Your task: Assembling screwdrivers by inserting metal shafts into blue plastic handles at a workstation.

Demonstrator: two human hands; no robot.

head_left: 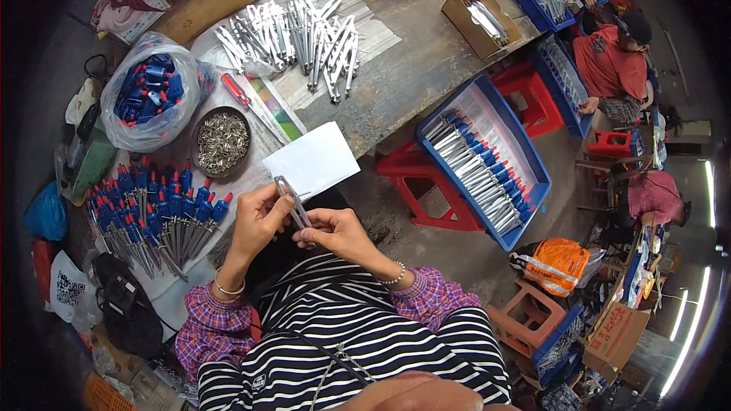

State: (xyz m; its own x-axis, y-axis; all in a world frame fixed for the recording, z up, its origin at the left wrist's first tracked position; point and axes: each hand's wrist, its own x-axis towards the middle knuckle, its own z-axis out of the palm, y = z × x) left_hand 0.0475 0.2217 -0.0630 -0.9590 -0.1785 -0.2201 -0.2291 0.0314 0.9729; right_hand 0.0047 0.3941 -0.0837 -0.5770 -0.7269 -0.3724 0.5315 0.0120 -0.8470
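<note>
Over my lap, a slim silver metal channel (298, 209) is held at a slant between both hands. My left hand (257, 222) pinches its upper part between thumb and fingers. Lower down, my right hand (340, 236) closes its thumb and fingers on the other end. Just beyond the hands lies a sheet of white paper (316, 158) at the bench edge. Left of the paper sits a dark round bowl (201, 168) of small metal fittings. A screwdriver (237, 91) with a red handle lies beyond the bowl.
Silver metal strips (304, 39) are piled at the back of the bench (407, 68). A clear bag (114, 128) holds blue parts; blue-handled metal pieces (164, 209) stand in rows at left. At right, a blue tray (499, 118) of similar pieces rests on a red stool (426, 190). Co-workers (615, 61) sit farther right.
</note>
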